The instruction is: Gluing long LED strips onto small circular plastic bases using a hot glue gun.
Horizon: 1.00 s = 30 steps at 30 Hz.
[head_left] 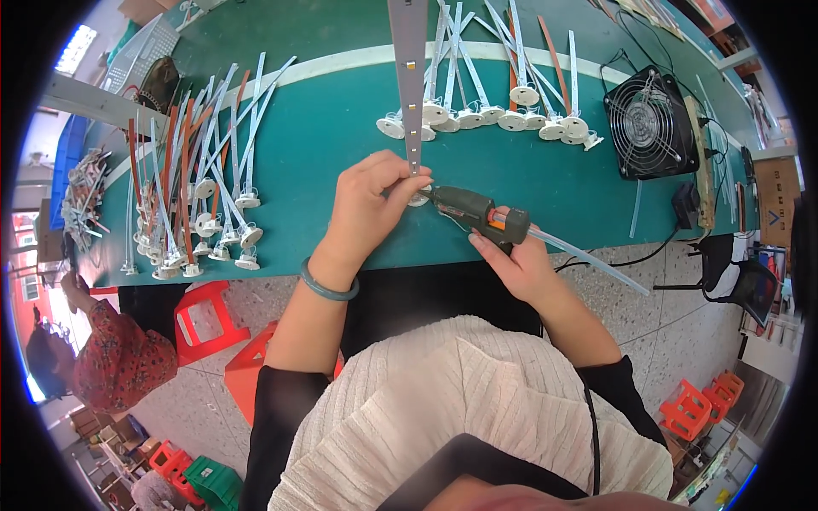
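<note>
Green bench [341, 128], near edge just before person's lap; bare strip of bench surface around hands, between left pile of finished strips [196, 196] and far row of strips [494, 111]. Black fan [652, 123] at bench's right end. Left hand [371, 209], fingers curled shut around grey LED strip [411, 77] near its lower end. Right hand [515, 260], fingers wrapped on glue gun [477, 215], nozzle touching white base [417, 200] at strip's end.

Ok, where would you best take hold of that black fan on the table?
Grip the black fan by its square frame, on the two opposite side edges, coming from above. It stands tilted with the round wire grille facing forward, and the frame's flat outer edges are bare and firm.
</note>
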Available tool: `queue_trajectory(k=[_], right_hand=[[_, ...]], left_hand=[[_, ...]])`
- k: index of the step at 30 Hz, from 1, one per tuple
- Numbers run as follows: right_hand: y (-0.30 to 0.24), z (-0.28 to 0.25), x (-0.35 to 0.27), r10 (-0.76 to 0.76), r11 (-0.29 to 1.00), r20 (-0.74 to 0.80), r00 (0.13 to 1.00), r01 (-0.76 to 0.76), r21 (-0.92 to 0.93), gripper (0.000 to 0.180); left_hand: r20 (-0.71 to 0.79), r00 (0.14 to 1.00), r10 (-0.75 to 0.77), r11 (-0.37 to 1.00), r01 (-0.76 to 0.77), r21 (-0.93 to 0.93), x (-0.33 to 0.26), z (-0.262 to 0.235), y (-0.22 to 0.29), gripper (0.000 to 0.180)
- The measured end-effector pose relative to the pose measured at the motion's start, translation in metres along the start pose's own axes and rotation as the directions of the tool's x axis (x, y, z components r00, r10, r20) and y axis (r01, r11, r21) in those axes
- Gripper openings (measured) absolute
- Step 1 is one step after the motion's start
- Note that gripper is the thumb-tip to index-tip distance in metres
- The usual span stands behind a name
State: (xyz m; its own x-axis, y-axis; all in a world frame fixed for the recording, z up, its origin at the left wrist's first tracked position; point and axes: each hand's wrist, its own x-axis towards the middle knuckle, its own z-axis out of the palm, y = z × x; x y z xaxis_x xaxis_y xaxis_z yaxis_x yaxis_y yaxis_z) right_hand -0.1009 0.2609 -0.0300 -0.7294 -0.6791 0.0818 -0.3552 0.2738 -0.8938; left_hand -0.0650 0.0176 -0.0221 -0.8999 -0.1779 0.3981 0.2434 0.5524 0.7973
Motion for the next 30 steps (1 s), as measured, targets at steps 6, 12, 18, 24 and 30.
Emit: queue_trajectory(k=[6,12,18,24,30], right_hand=[[-0.0004,0.0011,-0.0031,0.013,1.0,-0.029,0.999,-0.014,-0.021,0.015],[0.0037,0.0001,-0.0032,0.129,0.988,0.003,0.992,-0.128,0.083,0.021],[0.0015,-0.0003,-0.0021,-0.053,0.998,-0.027,0.998,0.053,-0.024,0.016],[-0.0005,-0.0031,-0.0034,0.104,0.991,0.012,0.994,-0.105,0.08,0.018],[0.0047,-0.0025,-0.0035,0.151,0.983,0.025,0.988,-0.153,0.097,0.018]], left_hand=[[-0.016,1.0,-0.003,1.0,0.003,-0.002,-0.0014,0.0016,-0.0006,0.007],[-0.041,0.999,-0.005,1.0,0.005,-0.007,-0.0024,0.0048,0.0,0.006],[-0.037,0.999,0.001,1.0,-0.001,0.001,-0.0035,0.0039,0.0021,0.005],[-0.014,1.0,-0.005,1.0,0.005,0.016,-0.0007,0.0015,0.0048,0.006],[0.04,0.999,-0.013,0.999,0.011,0.05,-0.0002,-0.0025,0.0065,0.005]])
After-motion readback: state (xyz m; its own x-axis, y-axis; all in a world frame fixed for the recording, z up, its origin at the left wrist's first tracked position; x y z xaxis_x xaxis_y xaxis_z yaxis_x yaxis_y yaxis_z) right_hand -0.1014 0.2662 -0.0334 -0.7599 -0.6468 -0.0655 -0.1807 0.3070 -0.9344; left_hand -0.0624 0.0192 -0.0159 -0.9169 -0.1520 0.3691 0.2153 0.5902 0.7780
